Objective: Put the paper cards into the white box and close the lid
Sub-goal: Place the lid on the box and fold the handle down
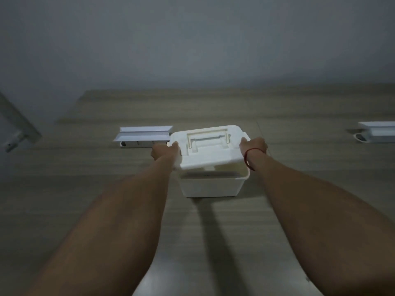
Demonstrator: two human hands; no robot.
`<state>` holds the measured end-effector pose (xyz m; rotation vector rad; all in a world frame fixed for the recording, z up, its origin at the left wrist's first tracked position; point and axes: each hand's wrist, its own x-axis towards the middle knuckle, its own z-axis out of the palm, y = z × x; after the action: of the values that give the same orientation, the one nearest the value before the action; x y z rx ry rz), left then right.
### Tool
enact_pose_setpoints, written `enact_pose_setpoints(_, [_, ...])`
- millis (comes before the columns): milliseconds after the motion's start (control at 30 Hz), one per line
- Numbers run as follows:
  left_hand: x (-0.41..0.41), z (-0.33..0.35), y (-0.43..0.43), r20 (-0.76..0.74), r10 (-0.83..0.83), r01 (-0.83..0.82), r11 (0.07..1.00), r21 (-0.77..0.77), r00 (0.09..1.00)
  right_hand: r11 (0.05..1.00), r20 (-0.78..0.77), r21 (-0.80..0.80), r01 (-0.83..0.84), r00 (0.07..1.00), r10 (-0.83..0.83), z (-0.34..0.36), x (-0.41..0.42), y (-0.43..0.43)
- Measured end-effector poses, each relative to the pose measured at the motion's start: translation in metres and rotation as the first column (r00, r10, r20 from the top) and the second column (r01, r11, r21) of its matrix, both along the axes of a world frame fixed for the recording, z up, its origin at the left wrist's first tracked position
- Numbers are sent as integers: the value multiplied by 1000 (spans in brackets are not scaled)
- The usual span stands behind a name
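A white plastic box (211, 186) stands on the wooden table in front of me. Its white lid (210, 150), with a recessed carry handle on top, hovers tilted over the box, its near edge raised so a gap shows. My left hand (165, 150) grips the lid's left end and my right hand (253, 146), with a red string at the wrist, grips the right end. Through the gap I see a greyish flat stack (211, 174) inside the box, probably the paper cards, mostly hidden by the lid.
A white socket panel with a raised flap (143, 136) is set into the table behind the box on the left. A second such panel (377, 132) sits at the far right edge. A grey wall rises behind the table (85, 189).
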<state>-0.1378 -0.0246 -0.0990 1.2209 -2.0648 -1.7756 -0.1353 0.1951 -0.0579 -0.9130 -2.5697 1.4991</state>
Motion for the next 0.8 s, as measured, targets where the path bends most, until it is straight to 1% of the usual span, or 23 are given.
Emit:
enact_pose_setpoints(133, [8,-2,20,28,-111,114,979,-167,993,999,57,-43,-12,998,15,-24,-4,9])
enact_pose_setpoints(433, [-5,-35,25,73,-94,109,966,-236,993,999,121,-38,-13,993,18,-62,-8,7])
enact_pose_setpoints(600, [-13,-39,23,107,-91,111,973,-204,990,1000,125,-28,7,992,-4,-63,-15,7])
enact_pose_setpoints(800, [-14,-43,17,147,-126,158,960,-232,981,998,148,53,17,989,-25,-65,-14,1])
